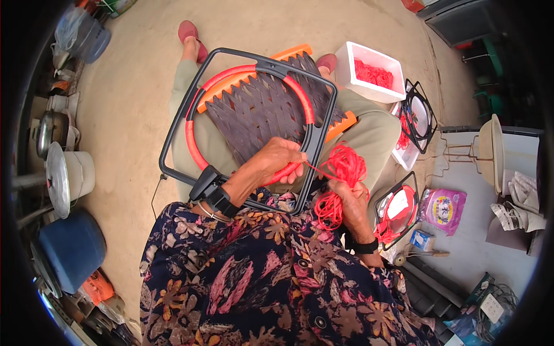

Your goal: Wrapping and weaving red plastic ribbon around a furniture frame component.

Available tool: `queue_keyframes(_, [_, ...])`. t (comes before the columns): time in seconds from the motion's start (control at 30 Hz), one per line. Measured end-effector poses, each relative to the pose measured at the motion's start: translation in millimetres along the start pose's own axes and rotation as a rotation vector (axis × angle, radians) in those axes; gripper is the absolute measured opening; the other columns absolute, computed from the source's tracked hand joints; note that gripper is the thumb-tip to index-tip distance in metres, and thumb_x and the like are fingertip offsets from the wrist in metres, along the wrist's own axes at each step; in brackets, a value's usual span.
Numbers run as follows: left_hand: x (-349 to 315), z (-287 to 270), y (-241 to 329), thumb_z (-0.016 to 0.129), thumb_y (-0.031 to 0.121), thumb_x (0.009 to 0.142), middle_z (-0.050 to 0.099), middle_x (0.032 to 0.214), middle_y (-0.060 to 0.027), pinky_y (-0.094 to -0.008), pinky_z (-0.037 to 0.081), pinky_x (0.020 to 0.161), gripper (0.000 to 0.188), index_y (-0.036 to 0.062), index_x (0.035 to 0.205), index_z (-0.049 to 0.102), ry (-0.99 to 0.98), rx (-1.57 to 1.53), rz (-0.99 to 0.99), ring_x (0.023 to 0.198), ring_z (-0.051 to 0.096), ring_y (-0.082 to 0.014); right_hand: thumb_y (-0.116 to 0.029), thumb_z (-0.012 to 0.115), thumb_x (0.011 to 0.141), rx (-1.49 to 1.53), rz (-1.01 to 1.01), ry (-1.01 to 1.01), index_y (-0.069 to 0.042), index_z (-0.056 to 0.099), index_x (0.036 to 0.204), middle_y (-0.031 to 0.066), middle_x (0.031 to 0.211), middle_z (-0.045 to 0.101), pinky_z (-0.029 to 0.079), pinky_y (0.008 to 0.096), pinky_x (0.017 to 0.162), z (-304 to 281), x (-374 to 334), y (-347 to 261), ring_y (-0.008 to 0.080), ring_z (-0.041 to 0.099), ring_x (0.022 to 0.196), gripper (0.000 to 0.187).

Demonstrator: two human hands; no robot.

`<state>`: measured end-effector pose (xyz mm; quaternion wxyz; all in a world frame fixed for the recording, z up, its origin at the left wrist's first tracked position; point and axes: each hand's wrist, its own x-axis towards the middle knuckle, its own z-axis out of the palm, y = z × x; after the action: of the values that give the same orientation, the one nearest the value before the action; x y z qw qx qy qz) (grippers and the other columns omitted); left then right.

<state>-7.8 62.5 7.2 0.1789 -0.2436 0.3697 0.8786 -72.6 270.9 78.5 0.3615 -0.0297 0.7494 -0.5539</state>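
A black square frame (314, 144) rests tilted over my lap, with a ring (300, 101) inside it. Red cord covers most of the ring, while black shows at a few spots. My left hand (280, 160) is closed on the near right part of the red-wrapped ring, its fingertips partly hidden. From beside these fingers a thin strand of red cord runs to my right hand (352, 199). That hand is closed around a loose bundle of red cord (346, 161), whose loops hang above and below the fist. Beneath the frame, a dark woven seat (248, 112) with orange rails lies across my legs.
A white foam box (346, 66) of red cord stands ahead right. Near it are another white box and black frames (424, 115). A purple packet (443, 209) lies to the right on a grey surface. Pots and a blue bin (75, 248) line the left side.
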Motion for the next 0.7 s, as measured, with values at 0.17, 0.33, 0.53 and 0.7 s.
queue_keyframes(0.17, [-3, -3, 1, 0.06, 0.009, 0.09, 0.062, 0.061, -0.0133, -0.0257, 0.041, 0.035, 0.016, -0.0045, 0.082, 0.06, 0.014, -0.018, -0.025, 0.039, 0.053, -0.0156, -0.012, 0.064, 0.086, 0.02, -0.07, 0.01, -0.002, 0.067, 0.092, -0.0044, 0.077, 0.062, 0.044, 0.0226, 0.061, -10, 21, -23, 0.0032, 0.055, 0.068, 0.012])
queue_keyframes(0.33, [-4, -1, -1, 0.062, 0.01, 0.091, 0.062, 0.061, -0.0127, -0.026, 0.042, 0.036, 0.015, -0.0042, 0.085, 0.061, 0.044, 0.014, -0.032, 0.039, 0.053, -0.0158, -0.011, 0.063, 0.085, -0.09, -0.206, -0.025, -0.005, 0.063, 0.086, -0.0067, 0.072, 0.057, 0.041, 0.0221, 0.057, -16, 34, -25, 0.003, 0.051, 0.061, 0.006])
queue_keyframes(0.53, [-20, -1, 6, 0.061, 0.012, 0.092, 0.062, 0.063, -0.0121, -0.0257, 0.042, 0.037, 0.015, -0.0038, 0.092, 0.062, 0.01, 0.016, -0.036, 0.041, 0.054, -0.0152, -0.007, 0.064, 0.082, 0.03, -0.159, -0.004, 0.0, 0.066, 0.092, -0.0046, 0.079, 0.061, 0.043, 0.0237, 0.065, -18, 22, -17, 0.004, 0.053, 0.07, 0.012])
queue_keyframes(0.7, [-25, -4, 4, 0.058, 0.011, 0.093, 0.062, 0.064, -0.0128, -0.0255, 0.043, 0.038, 0.016, -0.0037, 0.097, 0.063, 0.011, 0.068, -0.063, 0.043, 0.055, -0.0156, -0.007, 0.065, 0.081, 0.019, -0.216, -0.036, 0.002, 0.067, 0.095, -0.0021, 0.083, 0.064, 0.044, 0.0247, 0.067, -22, 14, -15, 0.0053, 0.055, 0.073, 0.016])
